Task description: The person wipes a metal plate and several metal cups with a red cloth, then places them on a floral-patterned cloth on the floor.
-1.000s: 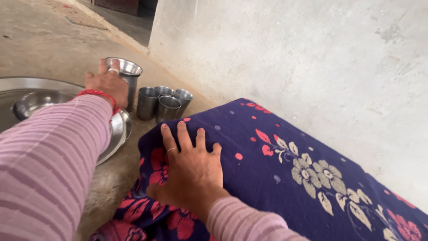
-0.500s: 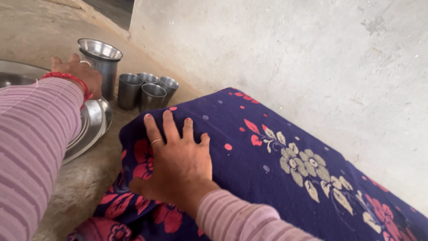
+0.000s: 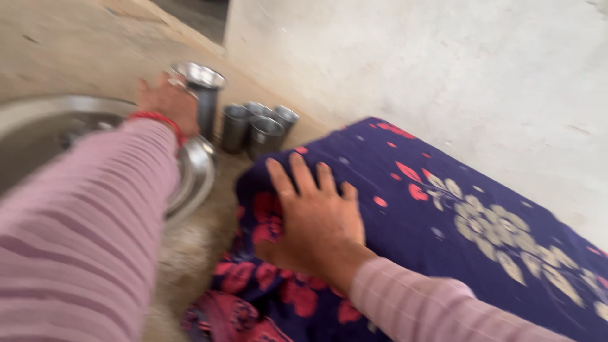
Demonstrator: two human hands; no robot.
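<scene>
Both arms wear pink striped sleeves (image 3: pixel 82 221); a red wristband (image 3: pixel 157 120) circles the left wrist, a ring (image 3: pixel 283 195) the right hand (image 3: pixel 316 221).

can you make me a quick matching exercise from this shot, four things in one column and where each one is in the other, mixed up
Things:
1. left hand
2. right hand
3. small steel cups
4. big steel plate

Places:
A. flat on the purple flowered cloth
B. clustered on the floor by the wall
C. against the tall steel tumbler
D. under the left forearm, on the floor

Pairs: 1-C, 2-A, 3-B, 4-D
</scene>
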